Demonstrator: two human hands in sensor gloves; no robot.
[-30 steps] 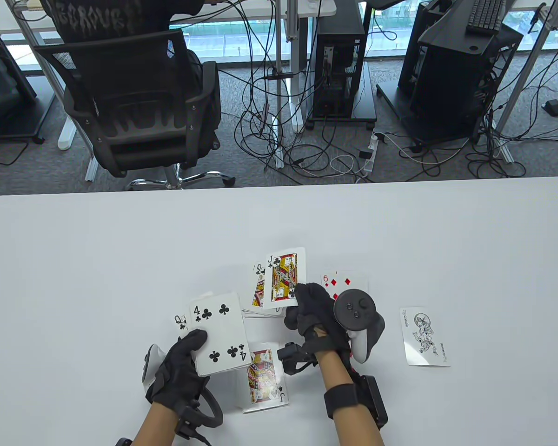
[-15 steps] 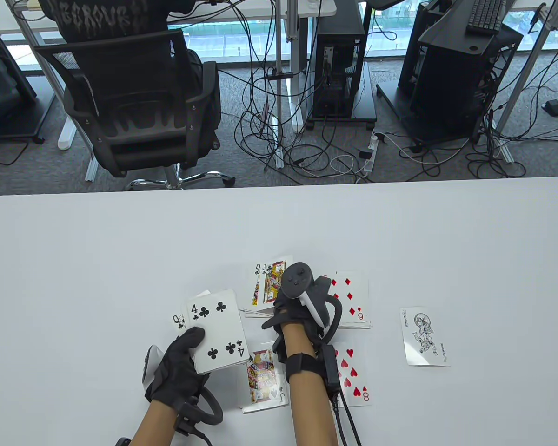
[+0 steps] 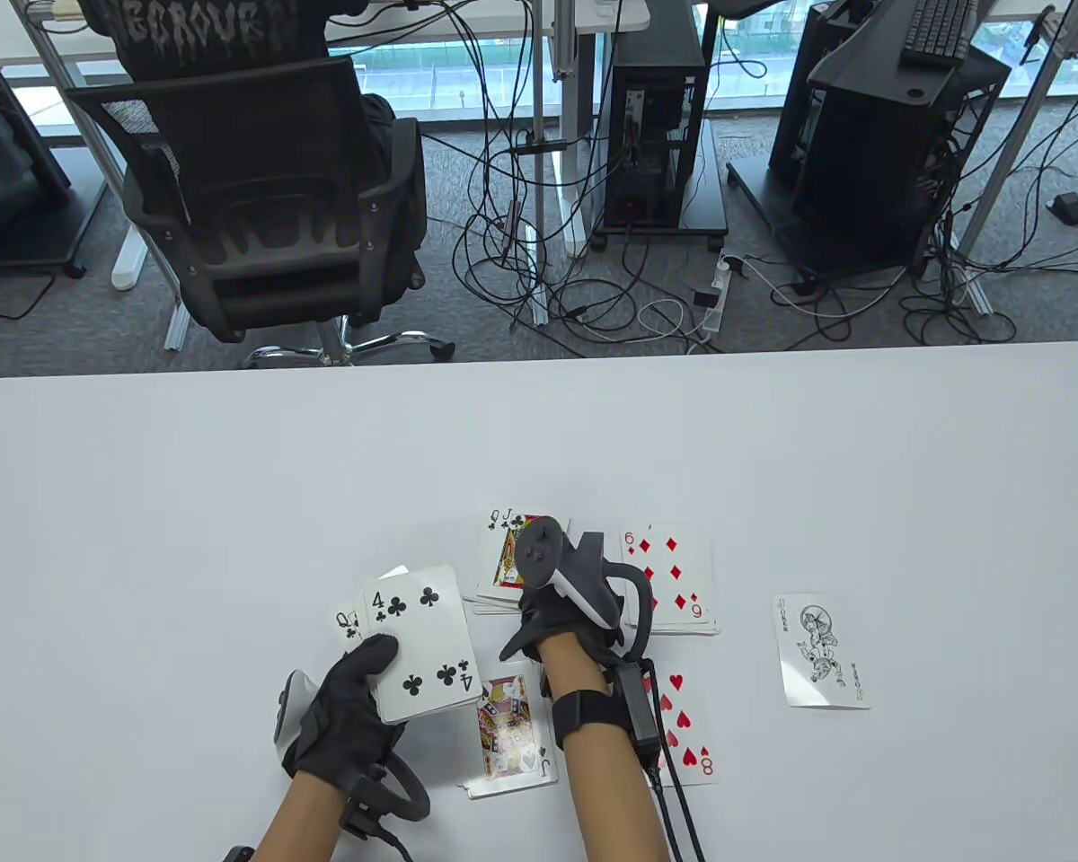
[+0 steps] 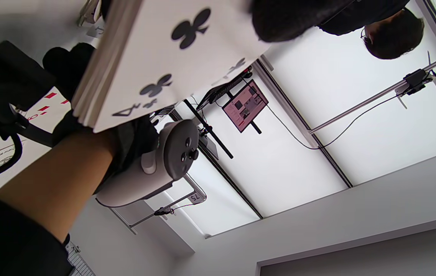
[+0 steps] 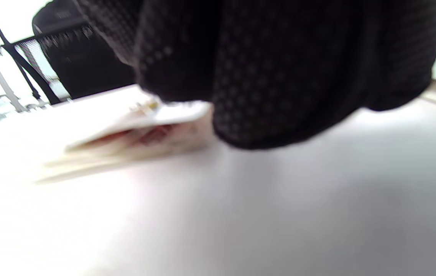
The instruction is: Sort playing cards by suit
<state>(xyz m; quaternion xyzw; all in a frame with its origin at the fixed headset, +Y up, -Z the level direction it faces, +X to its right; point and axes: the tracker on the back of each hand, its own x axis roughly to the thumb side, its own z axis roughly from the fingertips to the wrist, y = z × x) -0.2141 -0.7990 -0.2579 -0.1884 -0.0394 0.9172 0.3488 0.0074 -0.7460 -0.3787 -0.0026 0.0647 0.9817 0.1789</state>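
surely light, slick, bendy cards: left hand (image 3: pixel 346 714) clamped on deck (image 3: pixel 422 642) at seven o'clock; right hand (image 3: pixel 561 620) pressing club pile (image 3: pixel 503 561), grip unclear.

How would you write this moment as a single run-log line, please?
left hand: holds deck, 4 of clubs on top | right hand: on clubs pile | joker: apart, right

Table (image 3: pixel 234 467) smooth matt white; cards (image 3: pixel 422 642) glossy paper; gloves (image 3: pixel 346 718) black knit.

Both hands (image 3: pixel 346 718) in black sensor gloves; grey-black trackers (image 3: pixel 566 575) on backs; black wrist straps (image 3: pixel 588 714), black cables.
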